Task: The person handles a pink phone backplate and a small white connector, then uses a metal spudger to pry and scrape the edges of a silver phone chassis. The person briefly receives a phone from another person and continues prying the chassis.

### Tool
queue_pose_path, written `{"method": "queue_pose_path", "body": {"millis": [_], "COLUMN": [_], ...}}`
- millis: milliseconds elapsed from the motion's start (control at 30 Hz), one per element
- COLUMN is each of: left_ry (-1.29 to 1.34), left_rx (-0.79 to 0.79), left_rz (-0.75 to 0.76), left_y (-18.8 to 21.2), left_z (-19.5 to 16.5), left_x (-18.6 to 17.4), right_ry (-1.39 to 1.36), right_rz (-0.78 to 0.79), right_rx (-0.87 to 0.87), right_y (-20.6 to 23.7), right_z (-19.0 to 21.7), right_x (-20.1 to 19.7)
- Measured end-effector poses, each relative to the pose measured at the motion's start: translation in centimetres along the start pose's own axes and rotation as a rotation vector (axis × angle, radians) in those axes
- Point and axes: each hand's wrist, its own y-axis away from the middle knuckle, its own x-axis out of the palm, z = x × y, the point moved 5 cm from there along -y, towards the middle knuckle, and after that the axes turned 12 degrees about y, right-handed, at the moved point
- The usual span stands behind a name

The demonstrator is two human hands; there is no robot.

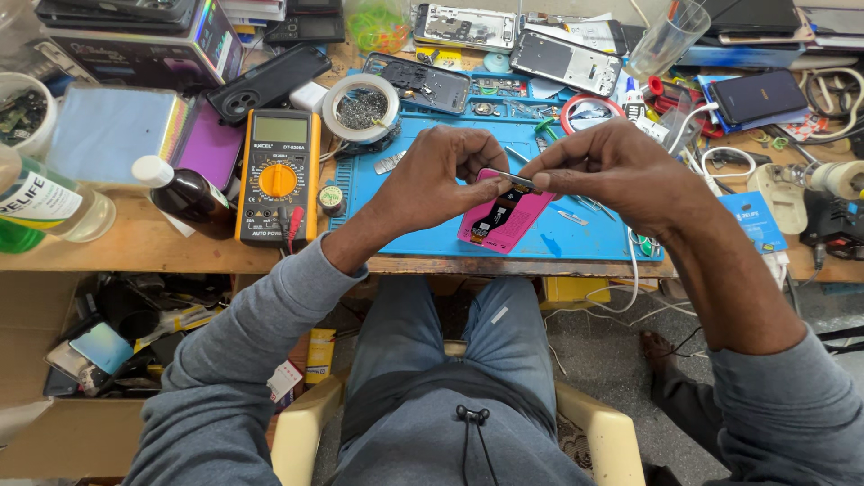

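holding: left hand (432, 180) and right hand (612, 171), fingers of both pinched narrow on 1 small dark strip (516, 181), above a pink phone panel (504, 219) lying on the blue mat (423, 236). yellow multimeter (278, 176) and brown bottle (187, 197) left on bench (135, 245).

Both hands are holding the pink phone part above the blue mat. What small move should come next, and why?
Probably lower the pink phone part until it lies flat on the blue mat. It is tilted, held only at its top edge by the left hand and right hand, with its lower end near the mat. Flat support would likely steady it.
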Motion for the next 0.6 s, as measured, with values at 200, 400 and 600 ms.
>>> {"method": "queue_pose_path", "body": {"millis": [200,400,600], "left_ry": [-0.121,-0.161,-0.239], "left_rx": [0.007,0.09,0.127], "left_rz": [-0.022,-0.019,0.04], "left_y": [0.1,-0.2,-1.0], "left_z": [-0.8,-1.7,-1.4], "left_x": [0.0,0.4,0.3], "right_ry": [0.021,0.469,0.535], "right_rz": [0.002,-0.366,-0.496], "right_rx": [-0.04,-0.075,-0.32], "right_y": [1.4,1.7,2.2], "right_z": [0.8,1.6,1.9], "right_x": [-0.5,1.1,2.2]}}
